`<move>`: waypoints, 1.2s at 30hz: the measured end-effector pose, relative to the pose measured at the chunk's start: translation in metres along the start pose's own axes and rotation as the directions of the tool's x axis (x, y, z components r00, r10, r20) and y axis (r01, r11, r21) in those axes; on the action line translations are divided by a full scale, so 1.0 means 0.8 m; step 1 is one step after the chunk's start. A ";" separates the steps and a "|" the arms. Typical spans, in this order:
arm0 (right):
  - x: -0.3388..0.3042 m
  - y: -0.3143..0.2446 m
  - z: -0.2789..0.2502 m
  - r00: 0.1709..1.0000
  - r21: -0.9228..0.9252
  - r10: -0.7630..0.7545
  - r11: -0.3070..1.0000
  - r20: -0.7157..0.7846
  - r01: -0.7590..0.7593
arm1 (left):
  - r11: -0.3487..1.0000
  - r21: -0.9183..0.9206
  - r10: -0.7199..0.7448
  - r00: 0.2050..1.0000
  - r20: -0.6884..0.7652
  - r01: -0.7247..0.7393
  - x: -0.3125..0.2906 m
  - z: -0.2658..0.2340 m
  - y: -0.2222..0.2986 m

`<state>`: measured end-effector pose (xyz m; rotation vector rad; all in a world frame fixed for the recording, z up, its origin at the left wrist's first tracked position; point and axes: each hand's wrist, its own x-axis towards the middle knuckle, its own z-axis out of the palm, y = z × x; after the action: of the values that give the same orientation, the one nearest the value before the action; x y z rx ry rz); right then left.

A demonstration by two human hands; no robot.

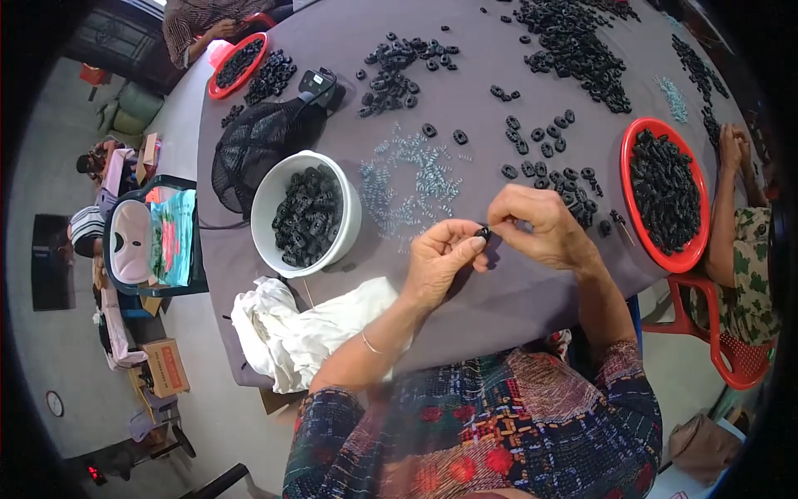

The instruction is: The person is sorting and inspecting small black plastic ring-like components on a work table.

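Head view shows both hands meeting over the grey tablecloth (499,299), pinching one small black plastic part (483,234) between them. The left hand (440,262) closes thumb and forefinger on the part from below, while the right hand (540,224) closes its fingertips on it from the other side, so the piece sits raised just above the cloth where both sets of fingers can work it. Just beyond the hands lies a scatter of small pale blue springs (416,179), within easy reach, and loose black parts (544,166) lie near the right hand. A white bowl (349,224) holding more black pieces stands left of the hands, and a red tray (690,258) full of them sits to the right, each beside its own hand. A crumpled white cloth (291,333) lies at the table edge by the left forearm. Another person's hands (731,145) rest at the table's right edge.
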<state>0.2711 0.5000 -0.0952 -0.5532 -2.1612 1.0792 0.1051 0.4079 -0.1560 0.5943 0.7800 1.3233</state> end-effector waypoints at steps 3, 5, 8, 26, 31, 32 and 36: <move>0.001 0.004 0.002 0.999 -0.035 -0.046 0.998 0.004 0.046 | 1.000 0.012 0.026 1.000 0.002 -0.026 0.000 0.001 0.002; 0.002 0.003 0.001 0.999 -0.025 -0.033 0.999 0.003 0.033 | 1.000 0.005 0.021 1.000 -0.002 -0.021 0.001 0.005 0.006; 0.003 0.002 0.001 1.000 -0.012 -0.006 1.000 0.008 0.006 | 1.000 -0.020 0.009 1.000 -0.011 -0.010 0.002 0.004 0.006; 0.005 0.002 0.004 1.000 0.000 0.010 1.000 0.001 -0.010 | 0.999 -0.052 0.014 1.000 0.012 -0.013 0.001 -0.001 0.005; 0.003 -0.003 0.010 0.997 -0.007 0.059 0.998 -0.058 -0.060 | 0.999 -0.032 0.004 1.000 -0.004 -0.004 0.001 0.002 0.009; 0.003 -0.003 0.011 0.997 -0.007 0.060 0.998 -0.057 -0.060 | 0.999 -0.034 0.011 1.000 0.002 -0.011 0.002 0.001 0.008; 0.004 -0.001 0.011 0.994 0.004 0.098 0.995 -0.055 -0.098 | 0.999 -0.029 0.019 1.000 0.001 -0.019 0.002 -0.001 0.008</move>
<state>0.2624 0.4967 -0.0971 -0.6870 -2.1041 1.1041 0.1010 0.4106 -0.1517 0.5811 0.7544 1.3494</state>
